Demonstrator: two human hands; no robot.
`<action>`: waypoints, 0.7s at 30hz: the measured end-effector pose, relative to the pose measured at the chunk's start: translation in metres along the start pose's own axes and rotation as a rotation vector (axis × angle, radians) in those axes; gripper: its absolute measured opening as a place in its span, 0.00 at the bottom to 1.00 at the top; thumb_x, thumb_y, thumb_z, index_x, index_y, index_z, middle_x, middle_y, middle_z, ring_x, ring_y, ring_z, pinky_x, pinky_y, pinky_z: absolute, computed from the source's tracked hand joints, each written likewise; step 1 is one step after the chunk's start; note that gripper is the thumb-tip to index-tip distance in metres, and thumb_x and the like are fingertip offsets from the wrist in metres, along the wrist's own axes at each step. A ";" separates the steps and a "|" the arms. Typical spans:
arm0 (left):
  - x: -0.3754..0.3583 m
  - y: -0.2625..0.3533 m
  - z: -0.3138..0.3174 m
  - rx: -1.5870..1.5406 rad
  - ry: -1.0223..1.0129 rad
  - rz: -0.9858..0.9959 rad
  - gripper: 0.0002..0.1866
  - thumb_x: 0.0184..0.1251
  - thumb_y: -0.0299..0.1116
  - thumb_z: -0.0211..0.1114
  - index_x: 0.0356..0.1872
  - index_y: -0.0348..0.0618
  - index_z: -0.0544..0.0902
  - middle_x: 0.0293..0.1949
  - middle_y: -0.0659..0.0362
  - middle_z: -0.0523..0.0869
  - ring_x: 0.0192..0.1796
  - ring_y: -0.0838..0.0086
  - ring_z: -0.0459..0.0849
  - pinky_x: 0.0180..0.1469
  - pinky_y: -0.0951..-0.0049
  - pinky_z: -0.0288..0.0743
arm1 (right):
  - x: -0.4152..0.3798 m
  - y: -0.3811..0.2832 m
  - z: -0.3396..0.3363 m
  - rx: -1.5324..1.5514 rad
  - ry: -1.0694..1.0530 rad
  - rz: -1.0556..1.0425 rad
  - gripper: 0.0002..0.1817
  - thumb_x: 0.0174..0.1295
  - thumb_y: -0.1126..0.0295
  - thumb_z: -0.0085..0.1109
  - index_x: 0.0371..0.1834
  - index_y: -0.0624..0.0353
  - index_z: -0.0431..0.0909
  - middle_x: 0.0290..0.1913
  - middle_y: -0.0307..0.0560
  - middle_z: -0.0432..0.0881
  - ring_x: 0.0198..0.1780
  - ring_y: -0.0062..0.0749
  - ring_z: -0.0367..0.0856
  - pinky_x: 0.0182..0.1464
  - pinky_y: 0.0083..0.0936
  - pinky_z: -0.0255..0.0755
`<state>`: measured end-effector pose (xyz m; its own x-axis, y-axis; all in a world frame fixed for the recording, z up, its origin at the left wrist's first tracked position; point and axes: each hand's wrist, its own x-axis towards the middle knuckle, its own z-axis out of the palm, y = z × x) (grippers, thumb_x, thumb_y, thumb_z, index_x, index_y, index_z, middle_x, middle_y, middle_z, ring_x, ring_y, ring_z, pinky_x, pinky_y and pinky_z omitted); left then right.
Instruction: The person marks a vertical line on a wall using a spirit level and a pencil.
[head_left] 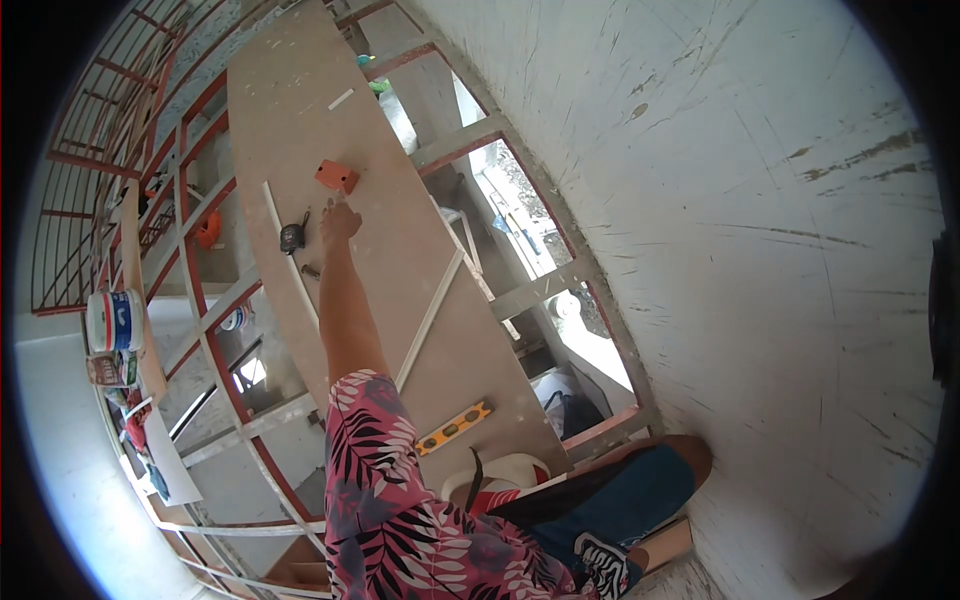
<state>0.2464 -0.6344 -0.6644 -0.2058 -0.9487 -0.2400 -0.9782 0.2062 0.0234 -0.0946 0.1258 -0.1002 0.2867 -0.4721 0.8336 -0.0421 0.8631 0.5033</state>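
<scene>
My left hand (341, 218) reaches far out over the long brown board (400, 240), with its fingers partly stretched out and apart. Just beyond the fingertips lies a small orange block (337, 176); whether they touch it is too small to tell. To the left of the hand, a black tape measure (292, 238) rests by a long pale strip (278, 222). A second pale strip (430, 320) lies aslant to the right of my forearm. Nearer my body is a yellow-orange spirit level (455, 427). My right hand is out of view.
Red and grey metal framing (187, 240) with openings runs along both sides of the board. A scratched pale wall (740, 200) rises at the right. A white bucket (113, 320) stands at the far left. My bent leg (650, 490) is at the lower right.
</scene>
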 end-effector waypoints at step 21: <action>0.050 0.019 0.003 0.052 -0.031 -0.183 0.33 0.66 0.44 0.65 0.73 0.64 0.67 0.73 0.49 0.70 0.73 0.51 0.71 0.67 0.44 0.70 | -0.003 0.027 -0.011 0.209 -0.011 0.038 0.26 0.67 0.55 0.69 0.54 0.69 0.78 0.43 0.59 0.83 0.32 0.28 0.76 0.30 0.24 0.67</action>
<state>0.2174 -0.6774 -0.6787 -0.0226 -0.9639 -0.2652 -0.9963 0.0436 -0.0735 -0.0860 0.1526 -0.0915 0.2707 -0.4430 0.8547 -0.2503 0.8249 0.5069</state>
